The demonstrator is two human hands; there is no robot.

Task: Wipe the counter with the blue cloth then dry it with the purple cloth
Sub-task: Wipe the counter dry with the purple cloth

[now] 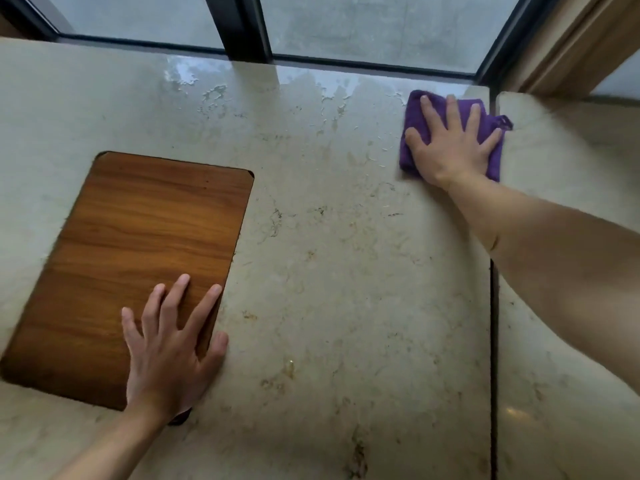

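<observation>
Because drying needs weight spread across the fabric, the right hand (452, 143) lies flat on the folded purple cloth (415, 157), fingers straight and fanned wide, pressing rather than gripping it. The cloth sits wholly under that hand, its edges showing around the palm and fingertips, with a small loop tab poking out past the little finger. The left hand (169, 344) is also spread wide and holds nothing; its fingers rest on the wooden board (138, 237) and its thumb on the stone beside it, which I judge steadies the body during the far reach. The blue cloth is not in view, so the work looks to be in its drying stage.

The counter (346, 271) is pale veined stone. Beyond and to the thumb side of the right hand, a wet film and beaded streaks (214, 95) glisten along the far edge, apparently not yet dried. Just past the little finger, a dark seam (493, 306) divides 2 slabs. A dark-framed window (242, 26) rises past the fingertips.
</observation>
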